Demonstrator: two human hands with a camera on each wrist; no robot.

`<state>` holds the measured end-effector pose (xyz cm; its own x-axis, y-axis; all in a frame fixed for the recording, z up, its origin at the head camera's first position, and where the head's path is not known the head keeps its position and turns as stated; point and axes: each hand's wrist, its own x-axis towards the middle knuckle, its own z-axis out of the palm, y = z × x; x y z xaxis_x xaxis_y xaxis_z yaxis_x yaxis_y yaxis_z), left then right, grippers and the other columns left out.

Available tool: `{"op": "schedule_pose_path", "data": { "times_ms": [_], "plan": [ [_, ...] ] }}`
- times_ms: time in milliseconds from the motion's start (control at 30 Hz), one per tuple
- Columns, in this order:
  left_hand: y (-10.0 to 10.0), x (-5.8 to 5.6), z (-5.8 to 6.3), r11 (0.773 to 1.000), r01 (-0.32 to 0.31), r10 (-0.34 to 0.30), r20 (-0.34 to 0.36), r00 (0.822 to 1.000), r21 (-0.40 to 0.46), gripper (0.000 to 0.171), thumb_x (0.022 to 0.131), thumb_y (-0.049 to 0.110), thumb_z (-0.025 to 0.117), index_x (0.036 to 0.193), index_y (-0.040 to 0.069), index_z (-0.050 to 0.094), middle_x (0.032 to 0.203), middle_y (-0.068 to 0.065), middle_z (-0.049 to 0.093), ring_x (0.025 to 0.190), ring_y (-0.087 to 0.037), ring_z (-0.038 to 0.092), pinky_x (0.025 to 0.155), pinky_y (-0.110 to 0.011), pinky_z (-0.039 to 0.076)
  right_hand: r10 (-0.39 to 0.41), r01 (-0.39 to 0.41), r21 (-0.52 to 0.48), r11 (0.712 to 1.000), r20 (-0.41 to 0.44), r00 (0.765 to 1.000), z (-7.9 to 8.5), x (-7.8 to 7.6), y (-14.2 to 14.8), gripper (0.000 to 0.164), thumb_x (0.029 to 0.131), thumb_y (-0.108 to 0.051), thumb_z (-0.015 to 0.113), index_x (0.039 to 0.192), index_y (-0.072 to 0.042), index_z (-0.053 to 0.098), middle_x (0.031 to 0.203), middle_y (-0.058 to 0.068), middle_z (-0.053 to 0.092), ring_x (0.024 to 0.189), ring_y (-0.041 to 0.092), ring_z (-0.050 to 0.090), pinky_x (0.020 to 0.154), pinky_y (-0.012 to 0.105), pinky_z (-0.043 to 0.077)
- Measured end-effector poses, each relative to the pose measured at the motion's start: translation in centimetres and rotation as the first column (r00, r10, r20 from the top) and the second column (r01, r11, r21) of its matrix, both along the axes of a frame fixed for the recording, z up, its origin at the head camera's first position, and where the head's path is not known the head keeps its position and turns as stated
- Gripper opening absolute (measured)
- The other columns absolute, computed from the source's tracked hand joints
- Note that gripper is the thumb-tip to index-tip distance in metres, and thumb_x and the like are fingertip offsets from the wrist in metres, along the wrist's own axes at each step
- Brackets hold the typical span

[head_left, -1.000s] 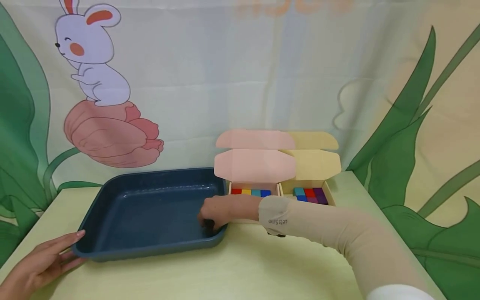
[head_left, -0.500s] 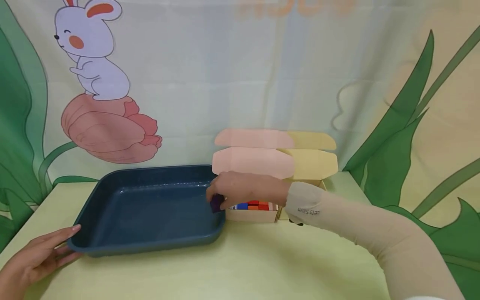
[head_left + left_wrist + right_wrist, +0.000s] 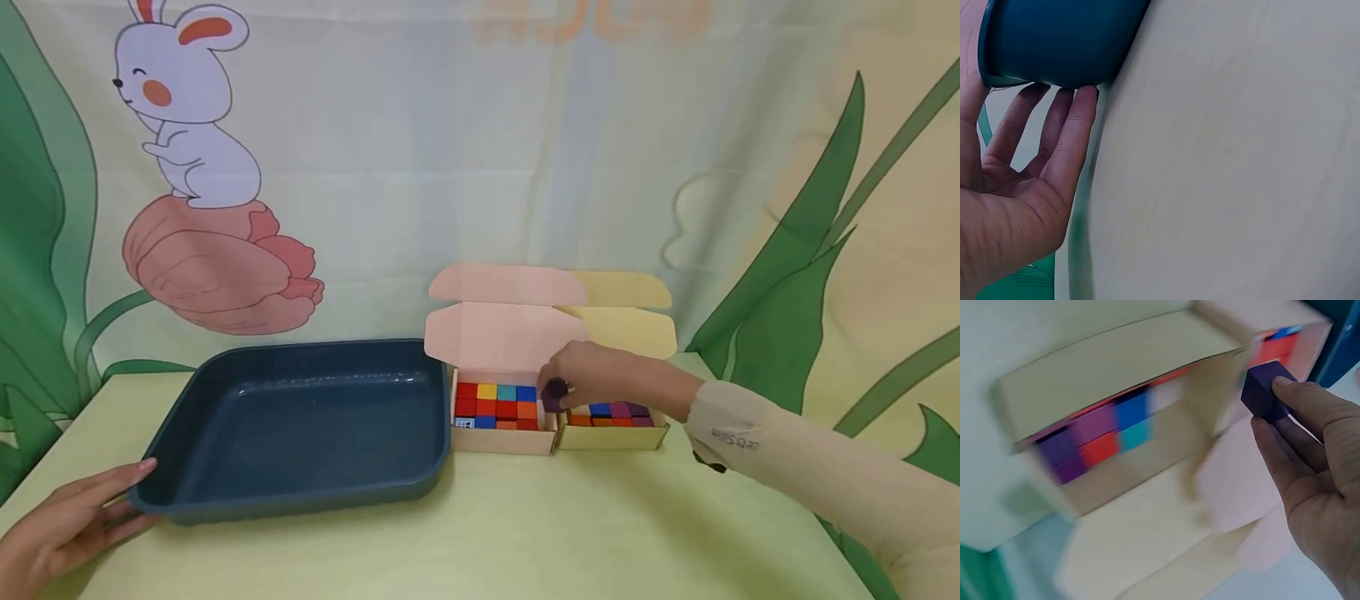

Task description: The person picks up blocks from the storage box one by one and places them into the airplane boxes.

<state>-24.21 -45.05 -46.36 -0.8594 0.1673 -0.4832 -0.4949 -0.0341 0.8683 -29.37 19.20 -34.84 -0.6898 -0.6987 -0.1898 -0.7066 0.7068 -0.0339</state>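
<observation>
My right hand [image 3: 600,375] pinches a dark purple cube block [image 3: 556,394] between thumb and fingers, above the wall between the pink box [image 3: 504,442] and the yellow box [image 3: 611,437]. In the right wrist view, the purple block [image 3: 1267,390] shows clearly in the right hand's fingertips [image 3: 1283,381]. Several coloured cubes fill much of the pink box; the yellow box holds several too, partly hidden by the hand. My left hand [image 3: 71,517] holds the near-left corner of the dark blue tray [image 3: 300,500], thumb at the rim and fingers against the outer wall.
Both boxes stand side by side with their lids [image 3: 506,333] raised, just right of the tray. Behind them hangs a printed cloth [image 3: 375,183] with a rabbit and leaves. Pale yellow-green tabletop [image 3: 480,542] stretches in front of the tray and boxes.
My right hand has lifted the purple block out of the tray's right end and carried it rightward over the pink box toward the yellow one. The left hand stays at the tray corner.
</observation>
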Motion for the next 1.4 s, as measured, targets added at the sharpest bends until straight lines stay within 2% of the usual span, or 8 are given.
{"op": "schedule_pose_path", "data": {
  "times_ms": [200,567,867,1000,1233,1300,1367,1400],
  "plan": [
    [0.2,0.1,0.2,0.999,-0.012,0.014,-0.033,0.999,0.04,0.03,0.108,0.029,0.054,0.091,0.035,0.078,0.095,0.024,0.06,0.09,-0.006,0.071,0.092,-0.036,0.062,-0.041,0.045,0.035,0.998,-0.098,0.994,-0.8,-1.3,3.8,0.023,0.087,-0.01,0.083,0.109,-0.009,0.077,0.099,0.002,0.073,0.088,0.018,0.063,0.081,0.032,0.062],
    [0.0,0.2,0.0,0.998,-0.008,0.009,-0.019,1.0,0.058,0.031,0.108,0.028,0.053,0.091,0.036,0.078,0.095,0.025,0.058,0.089,-0.006,0.07,0.094,-0.037,0.061,0.088,-0.043,0.144,0.989,-0.326,0.941,-4.2,-1.7,3.6,0.021,0.087,-0.013,0.083,0.107,-0.009,0.077,0.094,0.007,0.06,0.083,0.019,0.064,0.077,0.026,0.062],
    [0.1,0.2,0.2,0.999,0.002,-0.001,-0.026,1.0,0.054,0.032,0.109,0.028,0.053,0.091,0.036,0.078,0.096,0.023,0.06,0.09,-0.006,0.07,0.092,-0.037,0.062,-0.017,0.026,0.055,0.998,-0.156,0.988,-4.7,-1.5,3.5,0.008,0.092,-0.011,0.078,0.099,-0.01,0.076,0.094,0.004,0.072,0.08,0.015,0.065,0.077,0.031,0.064],
    [0.0,-0.1,0.2,0.999,0.007,-0.007,-0.024,1.0,0.036,0.029,0.108,0.029,0.055,0.092,0.035,0.077,0.097,0.023,0.06,0.091,-0.006,0.07,0.093,-0.037,0.062,-0.062,0.066,0.032,0.997,-0.119,0.991,-4.7,-1.6,3.7,0.009,0.094,-0.01,0.075,0.103,-0.011,0.077,0.097,0.003,0.071,0.082,0.015,0.062,0.081,0.033,0.062],
    [-0.2,-0.4,0.4,1.0,-0.009,0.009,-0.024,1.0,-0.016,0.021,0.105,0.03,0.06,0.092,0.031,0.076,0.098,0.021,0.059,0.09,-0.007,0.07,0.095,-0.039,0.061,-0.106,0.106,-0.009,0.994,-0.101,0.989,-4.5,-1.3,3.2,0.01,0.094,-0.015,0.074,0.102,-0.008,0.075,0.086,0.0,0.064,0.074,0.014,0.053,0.069,0.026,0.052],
    [0.3,-0.5,0.6,0.996,0.0,-0.003,-0.039,0.999,-0.089,0.023,0.106,0.034,0.059,0.116,0.018,0.073,0.106,0.009,0.063,0.09,-0.007,0.07,0.094,-0.04,0.061,-0.122,0.116,-0.053,0.992,-0.131,0.984,-4.3,-0.7,3.0,0.007,0.094,-0.011,0.072,0.1,-0.008,0.074,0.082,-0.001,0.061,0.072,0.014,0.051,0.065,0.025,0.048],
    [1.1,-0.4,1.0,0.977,0.032,-0.047,-0.067,0.997,-0.211,0.053,0.107,0.04,0.054,0.145,0.003,0.053,0.126,-0.017,0.061,0.094,-0.009,0.069,0.094,-0.04,0.061,-0.145,0.124,-0.127,0.984,-0.166,0.976,-4.0,0.3,2.7,0.007,0.093,-0.007,0.07,0.1,-0.007,0.073,0.082,0.001,0.061,0.073,0.016,0.051,0.063,0.025,0.047],
    [1.7,-0.4,1.4,0.955,0.044,-0.076,-0.097,0.992,-0.295,0.067,0.108,0.044,0.049,0.153,-0.005,0.037,0.135,-0.03,0.052,0.099,-0.017,0.07,0.093,-0.04,0.062,-0.154,0.124,-0.159,0.979,-0.193,0.969,-3.9,0.9,2.6,0.01,0.094,-0.007,0.069,0.103,-0.006,0.073,0.086,0.002,0.063,0.075,0.017,0.054,0.064,0.025,0.049]
  ]
}}
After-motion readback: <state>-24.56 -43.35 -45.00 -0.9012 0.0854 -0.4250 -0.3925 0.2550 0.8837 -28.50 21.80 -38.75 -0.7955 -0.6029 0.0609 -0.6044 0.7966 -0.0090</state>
